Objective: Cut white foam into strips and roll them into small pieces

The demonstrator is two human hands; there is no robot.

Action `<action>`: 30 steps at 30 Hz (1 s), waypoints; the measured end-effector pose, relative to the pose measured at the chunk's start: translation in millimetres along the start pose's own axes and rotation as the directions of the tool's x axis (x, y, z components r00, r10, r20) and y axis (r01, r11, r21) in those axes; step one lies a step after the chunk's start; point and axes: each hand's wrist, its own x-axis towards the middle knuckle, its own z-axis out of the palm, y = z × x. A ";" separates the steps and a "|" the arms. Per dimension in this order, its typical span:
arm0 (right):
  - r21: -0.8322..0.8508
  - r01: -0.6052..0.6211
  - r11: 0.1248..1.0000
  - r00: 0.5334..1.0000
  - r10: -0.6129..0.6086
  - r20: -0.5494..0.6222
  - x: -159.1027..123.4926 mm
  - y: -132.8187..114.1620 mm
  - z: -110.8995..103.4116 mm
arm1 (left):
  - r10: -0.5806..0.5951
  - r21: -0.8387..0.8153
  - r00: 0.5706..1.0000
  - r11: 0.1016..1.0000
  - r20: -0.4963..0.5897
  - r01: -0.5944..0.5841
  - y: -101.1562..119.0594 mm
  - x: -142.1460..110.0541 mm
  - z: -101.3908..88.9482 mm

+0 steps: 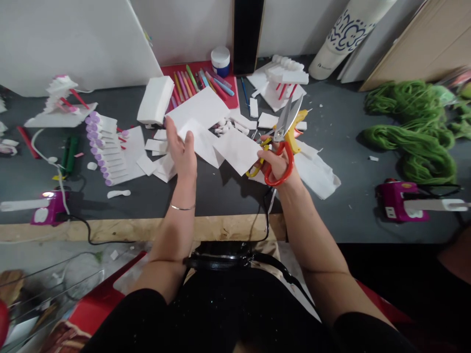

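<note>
My left hand (pixel 182 149) is upright with its fingers stretched out, at the left edge of some overlapping white sheets (pixel 198 110). Nothing shows in its grasp. My right hand (pixel 277 164) is closed around red-handled scissors (pixel 282 142), whose blades point up and away from me. Its thumb rests at the corner of a white card (pixel 237 151), which it seems to pinch as well. Just beyond the scissors lies a yellow glue gun (pixel 293 137), partly covered by them. Yellow handles show below the right fingers, mostly hidden.
White foam models with red sticks stand at the left (pixel 106 149) and back right (pixel 285 81). Coloured markers (pixel 191 86) lie near a white-lidded jar (pixel 221 61). Green yarn (pixel 412 132) and purple devices (pixel 403 201) sit farther out. A tall bottle (pixel 346 39) leans at the back.
</note>
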 end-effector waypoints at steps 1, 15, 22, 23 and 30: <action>-0.004 -0.009 1.000 1.000 0.009 0.011 0.5 -0.3 -1.7 | 0.068 0.101 0.997 0.993 -0.027 -0.065 4.6 -3.2 -1.7; -0.040 -0.054 0.998 0.954 0.063 0.294 -13.2 -32.5 -7.3 | -0.354 -0.020 0.740 0.896 0.571 0.444 2.4 -22.4 24.2; -0.078 -0.001 0.997 0.972 0.019 0.234 -10.1 -31.3 -8.6 | -0.404 0.098 0.464 0.827 0.788 0.554 -1.4 -18.8 14.3; -0.072 0.001 0.997 0.973 0.015 0.229 -9.3 -30.0 -8.8 | -0.415 0.100 0.461 0.818 0.785 0.566 -1.9 -17.7 13.8; 0.041 -0.041 0.998 0.978 0.032 0.208 -3.3 -15.8 -8.3 | -0.338 -0.140 0.800 0.878 0.496 0.458 -13.8 -4.6 8.7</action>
